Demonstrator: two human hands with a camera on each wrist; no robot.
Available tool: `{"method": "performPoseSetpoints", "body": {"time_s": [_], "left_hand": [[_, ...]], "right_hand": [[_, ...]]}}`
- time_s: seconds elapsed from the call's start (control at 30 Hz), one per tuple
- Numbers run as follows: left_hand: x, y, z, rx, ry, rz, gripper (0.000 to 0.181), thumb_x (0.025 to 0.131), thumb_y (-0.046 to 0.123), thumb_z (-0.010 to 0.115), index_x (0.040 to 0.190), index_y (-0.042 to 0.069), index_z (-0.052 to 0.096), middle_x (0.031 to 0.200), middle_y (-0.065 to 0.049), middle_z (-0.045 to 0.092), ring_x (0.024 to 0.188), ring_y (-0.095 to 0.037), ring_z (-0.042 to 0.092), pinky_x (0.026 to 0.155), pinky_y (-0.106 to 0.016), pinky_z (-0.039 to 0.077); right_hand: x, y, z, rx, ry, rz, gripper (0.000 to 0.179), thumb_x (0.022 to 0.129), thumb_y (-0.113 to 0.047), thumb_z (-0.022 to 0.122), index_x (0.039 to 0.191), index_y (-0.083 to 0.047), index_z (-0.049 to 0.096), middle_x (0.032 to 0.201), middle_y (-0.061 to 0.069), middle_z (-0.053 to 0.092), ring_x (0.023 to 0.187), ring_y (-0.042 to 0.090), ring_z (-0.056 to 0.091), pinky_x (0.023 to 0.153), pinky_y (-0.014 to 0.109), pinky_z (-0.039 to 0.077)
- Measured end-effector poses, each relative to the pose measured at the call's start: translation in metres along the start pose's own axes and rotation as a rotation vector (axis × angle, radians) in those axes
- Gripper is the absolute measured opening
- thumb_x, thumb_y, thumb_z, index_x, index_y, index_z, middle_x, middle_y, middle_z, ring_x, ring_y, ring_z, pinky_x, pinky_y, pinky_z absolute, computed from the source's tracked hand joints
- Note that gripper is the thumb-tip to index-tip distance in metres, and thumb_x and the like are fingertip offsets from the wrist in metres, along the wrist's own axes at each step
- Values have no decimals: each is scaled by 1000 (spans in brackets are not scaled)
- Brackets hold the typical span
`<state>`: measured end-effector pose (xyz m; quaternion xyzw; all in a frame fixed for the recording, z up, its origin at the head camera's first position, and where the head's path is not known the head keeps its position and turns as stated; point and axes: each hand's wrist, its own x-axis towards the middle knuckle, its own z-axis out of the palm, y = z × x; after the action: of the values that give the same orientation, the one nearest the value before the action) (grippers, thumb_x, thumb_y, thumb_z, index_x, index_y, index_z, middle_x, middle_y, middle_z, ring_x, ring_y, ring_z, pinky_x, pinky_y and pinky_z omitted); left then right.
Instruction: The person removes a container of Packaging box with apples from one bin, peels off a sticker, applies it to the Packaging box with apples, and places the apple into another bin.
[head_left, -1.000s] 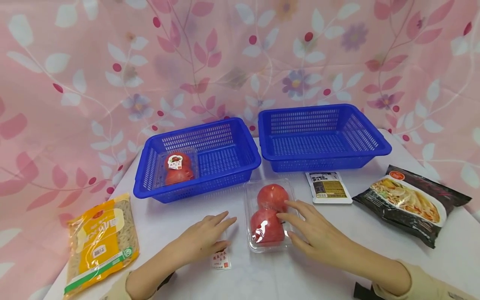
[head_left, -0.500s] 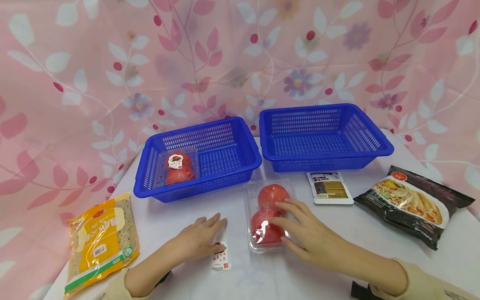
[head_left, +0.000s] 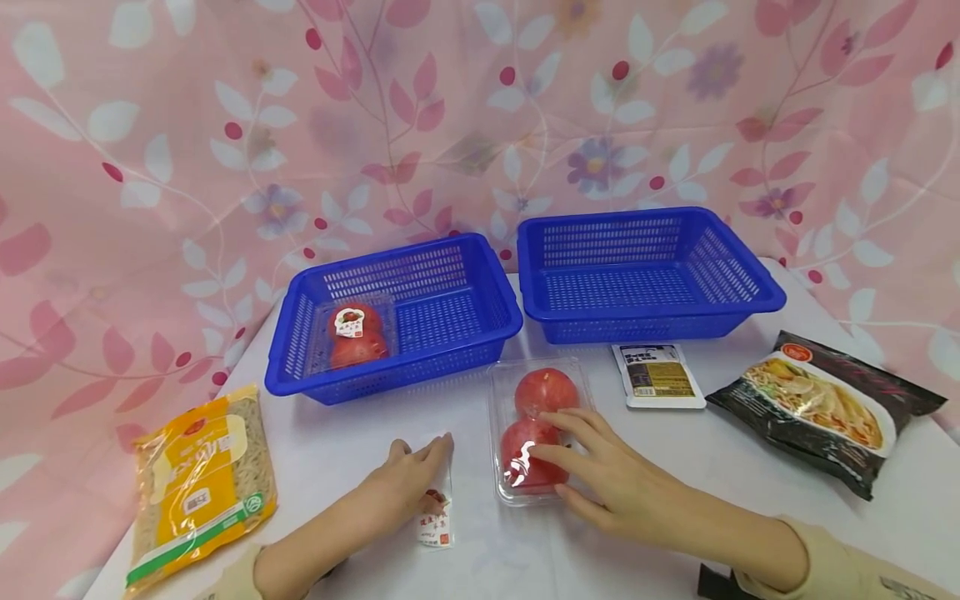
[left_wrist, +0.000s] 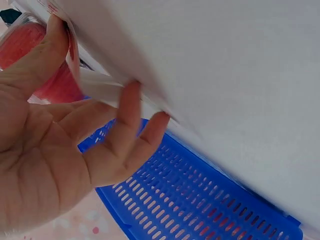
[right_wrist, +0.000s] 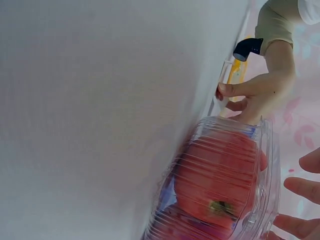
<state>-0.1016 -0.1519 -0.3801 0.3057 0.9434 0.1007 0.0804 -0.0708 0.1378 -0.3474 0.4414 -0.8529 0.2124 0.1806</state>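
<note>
The label strip [head_left: 436, 530] could get creased or stuck

The tomato box [head_left: 497, 442] sits on the white table [head_left: 491, 567], with two red tomatoes [head_left: 546, 392] inside. Just left of the tomato box, the left hand [head_left: 399, 490] pinches the label strip with its thumb and fingers. The strip bends like a little bridge in the left wrist view. It looks floppy, so an uneven squeeze could crease it. If its back is sticky, which I can't tell, it could cling to a finger or the table.

At the tomato box's right side, the right hand [head_left: 618, 485] has its fingers loosely spread over the lid, not gripping. I can't tell if every fingertip touches. A bump could slide the box, as smooth plastic may slip. A hard push could dent the lid and squash a tomato. The blue basket [head_left: 420, 373] stands just behind and left of the tomato box, so a shove that way could knock them together.
</note>
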Motion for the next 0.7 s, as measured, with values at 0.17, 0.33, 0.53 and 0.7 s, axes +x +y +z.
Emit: {"method": "performPoseSetpoints", "body": {"time_s": [0.17,0.33,0.53,0.7], "left_hand": [[1,-1,1,37,102,120,43,62,22,77,95,4,57,106,-17,63,66,-27,50,60,-37,45],[1,-2,1,-24,147,180,33,63,9,80,89,7,59,86,-2,63,68,-19,59,62,-32,50],[1,1,-4,-81,190,126,28,70,4,75,96,9,62,89,2,66,77,-11,61,66,-29,52],[2,4,-9,-153,251,84,27,73,-1,73,97,8,66,92,1,66,80,-10,61,69,-26,52]], "right_hand": [[-3,-2,-1,8,0,11,41,80,-15,62,120,-15,56,130,11,43,118,25,39,86,43,46],[-3,-2,-1,12,-7,16,42,81,-16,62,122,-17,55,130,11,42,117,25,40,86,42,47],[-3,-3,-2,15,-5,18,40,81,-16,62,121,-17,55,130,10,43,117,24,40,86,42,47],[-3,-3,-1,23,-7,22,38,83,-18,61,121,-17,56,130,10,43,118,24,39,86,42,47]]}}
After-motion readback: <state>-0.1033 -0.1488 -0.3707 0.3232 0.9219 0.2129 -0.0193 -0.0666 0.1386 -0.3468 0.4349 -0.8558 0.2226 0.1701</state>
